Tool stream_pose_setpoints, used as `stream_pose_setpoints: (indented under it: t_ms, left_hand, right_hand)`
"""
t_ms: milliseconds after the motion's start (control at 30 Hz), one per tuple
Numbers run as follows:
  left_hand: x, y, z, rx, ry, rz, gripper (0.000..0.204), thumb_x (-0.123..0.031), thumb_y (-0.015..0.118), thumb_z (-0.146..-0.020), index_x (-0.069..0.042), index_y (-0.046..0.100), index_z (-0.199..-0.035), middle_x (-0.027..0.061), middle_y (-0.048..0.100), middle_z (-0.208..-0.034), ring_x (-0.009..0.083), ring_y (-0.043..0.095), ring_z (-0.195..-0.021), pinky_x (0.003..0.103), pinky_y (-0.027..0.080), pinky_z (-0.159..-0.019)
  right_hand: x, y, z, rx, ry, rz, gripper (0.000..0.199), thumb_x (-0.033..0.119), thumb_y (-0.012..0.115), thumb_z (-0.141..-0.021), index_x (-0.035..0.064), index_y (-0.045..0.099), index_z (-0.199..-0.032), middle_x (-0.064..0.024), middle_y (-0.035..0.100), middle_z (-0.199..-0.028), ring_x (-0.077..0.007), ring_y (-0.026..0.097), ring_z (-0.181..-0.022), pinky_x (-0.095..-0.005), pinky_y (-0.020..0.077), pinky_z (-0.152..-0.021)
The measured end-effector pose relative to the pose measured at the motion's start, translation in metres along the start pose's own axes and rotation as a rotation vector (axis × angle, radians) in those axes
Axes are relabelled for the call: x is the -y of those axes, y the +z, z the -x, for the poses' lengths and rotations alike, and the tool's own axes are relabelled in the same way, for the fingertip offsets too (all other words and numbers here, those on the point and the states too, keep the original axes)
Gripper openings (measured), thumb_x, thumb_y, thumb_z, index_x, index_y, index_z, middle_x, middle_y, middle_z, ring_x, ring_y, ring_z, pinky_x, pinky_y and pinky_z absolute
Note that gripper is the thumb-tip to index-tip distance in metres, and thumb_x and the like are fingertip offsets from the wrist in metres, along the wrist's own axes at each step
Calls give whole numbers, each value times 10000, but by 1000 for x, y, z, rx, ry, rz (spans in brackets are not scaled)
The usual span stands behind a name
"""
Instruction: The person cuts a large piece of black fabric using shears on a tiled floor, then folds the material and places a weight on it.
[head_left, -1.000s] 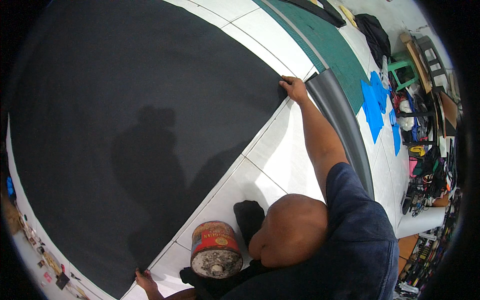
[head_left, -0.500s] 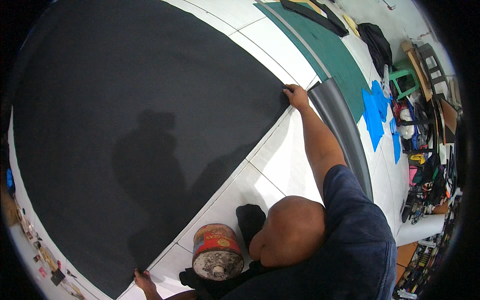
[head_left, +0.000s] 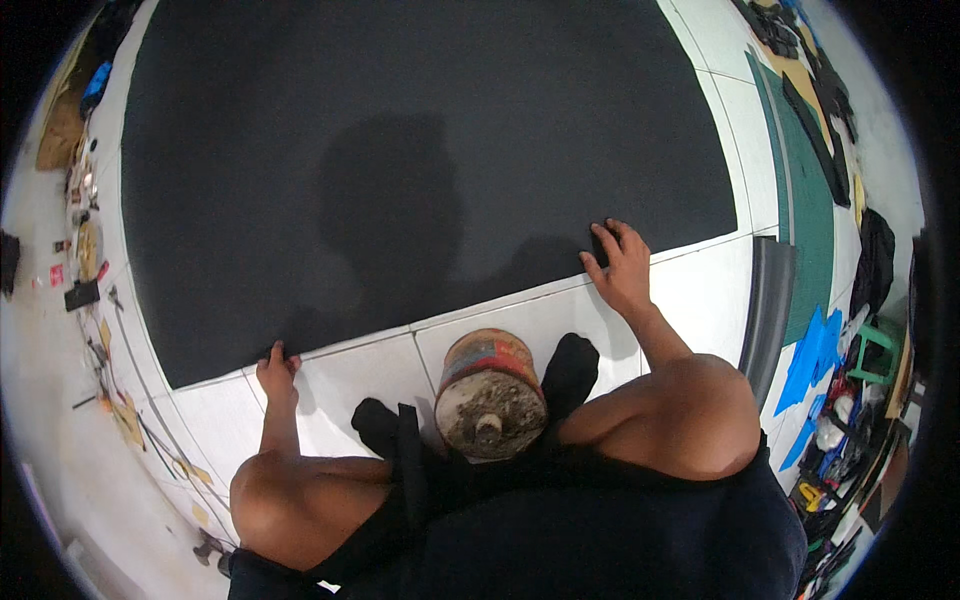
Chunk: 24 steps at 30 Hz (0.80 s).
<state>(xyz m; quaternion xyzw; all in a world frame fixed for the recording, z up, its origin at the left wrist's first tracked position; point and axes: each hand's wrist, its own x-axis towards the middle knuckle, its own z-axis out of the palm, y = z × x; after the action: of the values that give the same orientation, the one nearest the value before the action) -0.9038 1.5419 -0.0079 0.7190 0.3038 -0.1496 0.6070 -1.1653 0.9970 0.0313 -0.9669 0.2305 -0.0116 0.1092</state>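
Observation:
A large black fabric-like sheet (head_left: 300,90) lies spread on the white tiled floor in front of me. At its near edge, toward the left corner, my left hand (head_left: 280,375) rests with its index finger stretched onto the sheet and the thumb apart. My right hand (head_left: 625,272) is open over the same edge farther right, its spread fingertips touching the sheet. Between my feet stands a round tin (head_left: 490,395) with a coloured label and a dirty top with a knob in its middle.
To the right are a rolled dark grey sheet (head_left: 768,310), a green mat (head_left: 808,220), blue pieces (head_left: 803,375) and a green stool (head_left: 876,352). Small tools and scraps line the left side, among them a black box (head_left: 82,294). My socked feet (head_left: 571,372) flank the tin.
My view has turned and now faces the sheet's near edge more squarely. My right hand has let go of the sheet's right corner and moved left along the edge; my left hand stays by the edge.

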Motion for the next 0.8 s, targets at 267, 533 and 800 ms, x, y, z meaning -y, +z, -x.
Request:
stream_pose_setpoints:
  t_ms: [267,533,800]
  left_hand:
    - [7,-7,14,-89,16,-34,228,-129,667,-887,-17,475,-837,95,561,-699,172,591,-546,282,537,-491]
    - [7,-46,-31,-378,19,102,455,-286,693,-872,91,534,-1069,142,629,-771,214,617,-555,323,522,-480]
    - [1,-109,-90,-539,-3,-165,379,-255,723,-824,37,573,-1013,177,677,-806,280,672,-611,365,548,-622]
  right_hand:
    - [7,7,-4,23,-81,4,491,314,674,-874,89,552,-1293,-178,496,-1318,-345,472,-1240,-462,387,-1032]
    - [13,-11,-16,169,-48,-32,539,307,679,-879,40,518,-1320,-228,469,-1325,-386,477,-1231,-460,412,-1026]
    - [-14,-7,-8,158,-197,-4,651,328,706,-847,-51,451,-1310,-301,498,-1223,-482,475,-1143,-500,416,-972]
